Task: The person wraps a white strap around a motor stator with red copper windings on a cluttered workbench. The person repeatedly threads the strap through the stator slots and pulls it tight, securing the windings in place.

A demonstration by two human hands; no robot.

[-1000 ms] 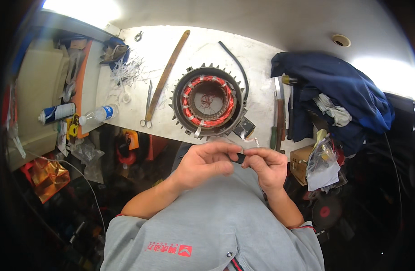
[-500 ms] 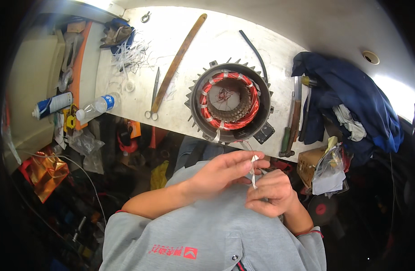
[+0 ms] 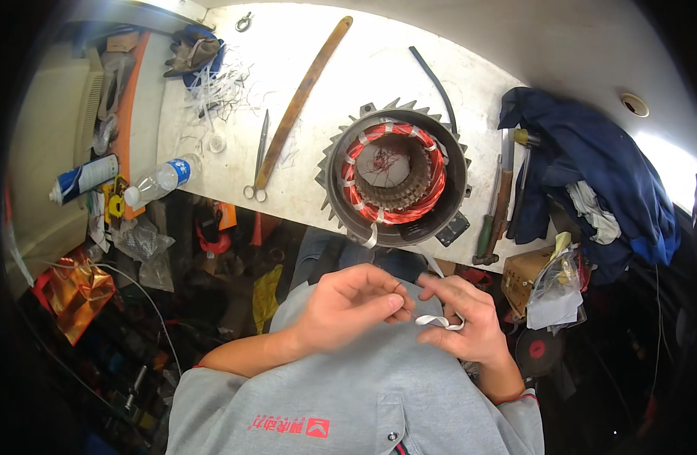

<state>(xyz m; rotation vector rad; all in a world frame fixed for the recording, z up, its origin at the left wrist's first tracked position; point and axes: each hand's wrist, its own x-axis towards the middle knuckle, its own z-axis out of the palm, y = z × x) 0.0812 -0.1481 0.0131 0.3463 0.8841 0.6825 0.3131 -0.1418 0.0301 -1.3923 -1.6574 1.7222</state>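
A white tape (image 3: 441,322) curls in a small loop at the thumb of my right hand (image 3: 469,315), whose fingers are bent around it. Another stretch of it rises behind this hand toward the table edge. To the left, my left hand (image 3: 356,303) is closed in a pinch, thumb against fingertips; what it grips is too small to make out. Beyond both hands stands a finned motor housing (image 3: 333,189), with a stator winding of red wire (image 3: 357,145) inside, bound by white ties. A white tape end (image 3: 372,235) hangs over its near rim.
Scissors (image 3: 260,163) and a long brown strip (image 3: 306,98) lie left of the housing, a black tube (image 3: 433,83) behind it. A hammer (image 3: 501,205), green-handled tool (image 3: 485,233) and dark blue cloth (image 3: 591,167) are right. A plastic bottle (image 3: 162,180) lies left.
My left hand has moved left and down, away from the tape, its fingers now pinched. My right hand has opened out somewhat and moved up; the tape has gone from upright to a loose loop.
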